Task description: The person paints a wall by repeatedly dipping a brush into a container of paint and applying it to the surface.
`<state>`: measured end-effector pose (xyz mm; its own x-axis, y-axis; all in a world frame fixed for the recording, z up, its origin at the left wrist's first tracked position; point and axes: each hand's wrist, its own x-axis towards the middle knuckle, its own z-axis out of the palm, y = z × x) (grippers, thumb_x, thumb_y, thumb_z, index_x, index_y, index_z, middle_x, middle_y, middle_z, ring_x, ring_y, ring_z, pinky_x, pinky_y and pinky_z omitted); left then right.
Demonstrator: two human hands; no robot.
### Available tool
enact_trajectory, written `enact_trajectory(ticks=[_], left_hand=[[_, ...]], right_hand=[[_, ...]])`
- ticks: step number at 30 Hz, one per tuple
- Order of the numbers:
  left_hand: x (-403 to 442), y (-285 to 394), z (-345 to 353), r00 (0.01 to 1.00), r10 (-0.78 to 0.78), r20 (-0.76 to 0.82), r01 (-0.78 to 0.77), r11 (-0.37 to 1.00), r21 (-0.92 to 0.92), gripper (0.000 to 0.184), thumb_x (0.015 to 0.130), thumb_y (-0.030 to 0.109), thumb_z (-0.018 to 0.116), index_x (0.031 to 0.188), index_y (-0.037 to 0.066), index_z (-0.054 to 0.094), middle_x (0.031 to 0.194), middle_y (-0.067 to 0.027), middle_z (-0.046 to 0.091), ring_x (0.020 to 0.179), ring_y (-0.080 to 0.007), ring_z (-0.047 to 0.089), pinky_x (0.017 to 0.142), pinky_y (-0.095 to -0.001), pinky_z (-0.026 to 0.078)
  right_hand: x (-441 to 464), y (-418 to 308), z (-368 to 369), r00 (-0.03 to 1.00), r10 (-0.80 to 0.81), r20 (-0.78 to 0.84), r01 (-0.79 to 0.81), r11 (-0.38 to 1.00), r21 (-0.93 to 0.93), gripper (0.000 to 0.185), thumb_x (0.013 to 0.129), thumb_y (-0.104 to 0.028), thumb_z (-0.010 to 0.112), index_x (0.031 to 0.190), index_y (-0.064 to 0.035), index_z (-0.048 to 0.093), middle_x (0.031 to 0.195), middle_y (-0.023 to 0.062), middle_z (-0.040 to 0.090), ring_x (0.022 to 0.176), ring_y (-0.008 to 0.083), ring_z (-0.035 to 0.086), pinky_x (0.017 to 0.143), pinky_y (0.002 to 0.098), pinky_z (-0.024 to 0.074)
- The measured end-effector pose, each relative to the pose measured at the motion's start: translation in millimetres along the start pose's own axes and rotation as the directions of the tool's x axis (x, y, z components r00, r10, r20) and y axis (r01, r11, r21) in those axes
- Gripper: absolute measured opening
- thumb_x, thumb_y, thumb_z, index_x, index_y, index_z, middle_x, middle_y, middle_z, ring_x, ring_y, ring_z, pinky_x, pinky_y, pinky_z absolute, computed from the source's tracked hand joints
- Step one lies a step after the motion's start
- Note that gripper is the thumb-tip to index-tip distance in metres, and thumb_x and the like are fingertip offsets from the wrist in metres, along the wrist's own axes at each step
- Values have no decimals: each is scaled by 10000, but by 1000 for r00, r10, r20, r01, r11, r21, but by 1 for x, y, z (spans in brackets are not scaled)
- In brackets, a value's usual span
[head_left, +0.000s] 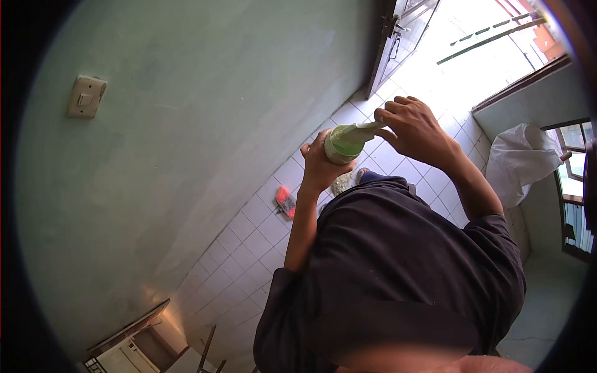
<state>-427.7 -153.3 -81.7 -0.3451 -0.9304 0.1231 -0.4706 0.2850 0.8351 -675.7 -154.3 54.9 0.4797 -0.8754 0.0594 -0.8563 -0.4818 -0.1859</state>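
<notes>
My left hand [318, 163] is wrapped round a small round tub [339, 155] with pale green material inside, its open mouth tilted toward me. In my right hand [415, 129] is a flat, pale green-coated putty knife [360, 131], gripped at its narrow end between thumb and fingers. The wide end of the knife reaches over the tub's mouth and seems to touch the rim or the inside. Its handle is mostly hidden by my fingers.
On the left rises a green wall [186, 124] with a light switch [87, 97]. A red and grey item [285, 202] lies on the tiled floor [255, 239]. An open door [401, 46] stands ahead; a white sack [521, 163] is at right.
</notes>
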Motion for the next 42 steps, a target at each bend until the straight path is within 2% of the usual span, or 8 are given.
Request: enact_trajectory(ticks=[6,12,15,19,26,28,36,42], left_hand=[[-13,-12,-17,998,56,32,-54,997,-50,840,620,310,965,1332,104,569,1176,-56,721,1116,-251,681,1078,-438,337],[-16,-30,-15,999,50,-20,-53,978,-200,813,625,252,972,1308,59,574,1141,-104,750,1071,-256,737,1003,-424,545],[-10,-35,-14,996,61,-58,-69,985,-159,794,632,251,969,1293,48,578,1130,-121,758,1058,-252,748,955,-401,583],[8,-36,-7,999,-38,-11,34,960,-279,796,640,252,974,1298,52,572,1140,-116,753,1071,-238,739,967,-391,572],[41,-61,26,982,-175,-65,157,962,-226,779,671,172,972,1314,56,548,1209,-104,722,1108,-215,703,980,-376,550],[48,-64,33,969,-229,-96,203,954,-221,778,605,235,977,1269,104,593,1202,-123,698,1144,-327,676,1005,-463,525],[92,-78,50,935,-327,-136,281,919,-278,784,638,129,975,1301,50,564,1197,-108,693,1115,-277,668,998,-409,523],[112,-70,51,918,-375,-131,325,898,-295,749,681,91,954,1309,45,547,1215,-102,677,1083,-236,674,981,-365,532]], right_hand=[[-8,-20,4,989,11,-146,-11,1000,-1,153,901,-213,794,983,-86,767,869,51,733,843,222,687,795,389,531],[-16,-12,23,986,116,-119,-91,977,192,197,936,-192,766,1073,-50,755,912,70,765,866,222,713,834,393,541],[-13,4,49,937,343,67,-288,649,705,237,988,-234,729,1058,-7,712,832,65,722,742,123,664,662,281,519],[-3,33,71,932,275,234,-327,364,872,305,992,-311,748,1041,-21,670,771,25,657,696,56,593,620,233,493],[39,96,138,935,212,285,-274,-78,958,280,1033,-263,701,1105,-17,587,1039,184,761,749,140,647,668,276,534],[59,125,170,902,278,330,-252,-281,926,265,1031,-215,706,1111,-34,530,1109,226,752,760,145,641,663,270,531],[150,209,255,809,376,452,-391,-230,891,257,1061,-257,658,1105,-42,524,1079,202,746,680,94,526,544,249,430],[187,239,335,744,485,459,-409,-213,887,537,1083,-225,610,1538,4,439,968,113,753,668,88,508,571,246,432]])
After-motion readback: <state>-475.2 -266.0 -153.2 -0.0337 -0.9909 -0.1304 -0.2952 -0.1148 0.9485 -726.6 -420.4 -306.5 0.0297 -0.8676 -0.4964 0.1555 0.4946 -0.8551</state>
